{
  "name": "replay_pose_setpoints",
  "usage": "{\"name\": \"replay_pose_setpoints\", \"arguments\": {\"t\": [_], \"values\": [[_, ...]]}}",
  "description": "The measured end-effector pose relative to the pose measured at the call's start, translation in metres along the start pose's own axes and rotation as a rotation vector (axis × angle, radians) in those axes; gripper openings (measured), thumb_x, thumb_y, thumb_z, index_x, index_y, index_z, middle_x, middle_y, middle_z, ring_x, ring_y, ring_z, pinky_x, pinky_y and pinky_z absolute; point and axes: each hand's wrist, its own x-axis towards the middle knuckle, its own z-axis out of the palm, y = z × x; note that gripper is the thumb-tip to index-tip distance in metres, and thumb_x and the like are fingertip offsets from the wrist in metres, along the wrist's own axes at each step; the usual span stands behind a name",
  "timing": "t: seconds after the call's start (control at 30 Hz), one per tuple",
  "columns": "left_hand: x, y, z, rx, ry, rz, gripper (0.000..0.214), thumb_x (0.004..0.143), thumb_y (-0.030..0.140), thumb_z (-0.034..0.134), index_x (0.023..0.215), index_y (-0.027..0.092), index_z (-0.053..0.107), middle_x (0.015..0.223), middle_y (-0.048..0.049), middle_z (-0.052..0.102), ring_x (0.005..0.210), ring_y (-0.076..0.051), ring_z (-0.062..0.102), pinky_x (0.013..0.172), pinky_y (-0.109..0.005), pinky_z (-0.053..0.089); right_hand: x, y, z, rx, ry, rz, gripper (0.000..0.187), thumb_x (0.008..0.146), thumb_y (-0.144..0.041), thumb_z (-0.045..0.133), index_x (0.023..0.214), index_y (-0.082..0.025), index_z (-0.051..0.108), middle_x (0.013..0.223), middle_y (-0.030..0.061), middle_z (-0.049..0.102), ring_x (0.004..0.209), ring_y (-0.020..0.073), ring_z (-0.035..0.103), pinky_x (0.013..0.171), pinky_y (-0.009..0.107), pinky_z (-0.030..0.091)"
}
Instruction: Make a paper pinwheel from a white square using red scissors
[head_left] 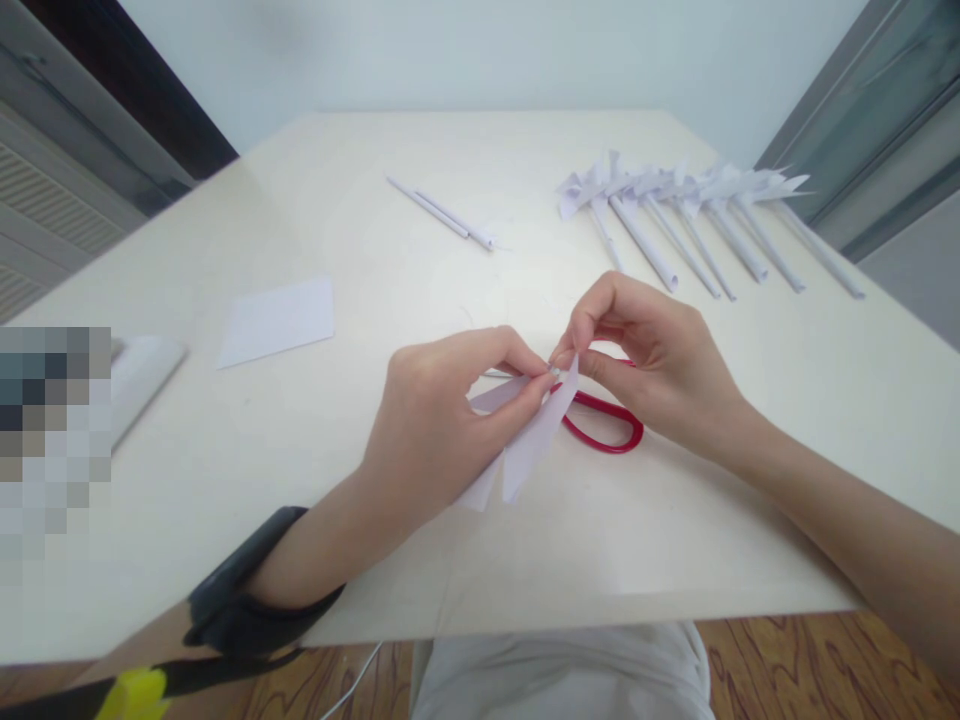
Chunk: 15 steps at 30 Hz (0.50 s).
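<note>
Slit white paper (pixel 536 445) clamped in left hand (pixel 439 410) above table (pixel 645 560), its tip pinched by right hand (pixel 664 350) (meeting point hard to make out). Red-handled scissors (pixel 636 437) partly hidden by hands. Left-edge area pixelated. Beyond, flat sheet (pixel 279 322), two paper tubes (pixel 448 216), paper pinwheels (pixel 664 185) seen, overlapped in row.

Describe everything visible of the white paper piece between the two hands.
The white paper piece looks thin and plain, with separate narrow flaps. Two slant down toward the person, one running up to a pointed tip; another part shows between the left thumb and forefinger. The left hand pinches it and hides some of it. Fingertips of the right hand are at its upper end; exactly what they pinch is unclear.
</note>
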Motion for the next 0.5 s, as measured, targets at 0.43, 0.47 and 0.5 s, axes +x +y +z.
{"name": "replay_pose_setpoints", "arguments": {"t": [0.43,0.47,0.5], "values": [[0.008,0.004,-0.001,-0.424,-0.216,-0.284,0.021,0.086,0.032,0.048,0.083,0.019,0.065,0.085,-0.0004,0.069,0.081,-0.015,0.064,0.074,-0.023,0.049,-0.002,-0.004,-0.008,-0.217,-0.119,-0.157,0.027,0.068,0.006,0.038,0.067,-0.021,0.036,0.076,-0.0013,0.053,0.067,0.0104,0.050,0.057,0.024,0.042],[0.009,0.002,-0.002,-0.460,-0.252,-0.310,0.023,0.087,0.032,0.047,0.082,0.020,0.065,0.084,-0.0002,0.070,0.080,-0.015,0.064,0.072,-0.023,0.049,-0.002,-0.003,-0.009,-0.216,-0.143,-0.168,0.027,0.068,0.006,0.037,0.067,-0.021,0.036,0.077,-0.0011,0.053,0.068,0.0106,0.050,0.057,0.024,0.042],[0.009,0.000,-0.002,-0.505,-0.283,-0.340,0.023,0.087,0.033,0.047,0.081,0.020,0.065,0.083,0.0001,0.070,0.079,-0.015,0.064,0.070,-0.022,0.049,-0.001,-0.002,-0.011,-0.211,-0.164,-0.174,0.026,0.068,0.005,0.037,0.067,-0.021,0.035,0.078,-0.0009,0.053,0.069,0.0107,0.051,0.058,0.025,0.042]]}}
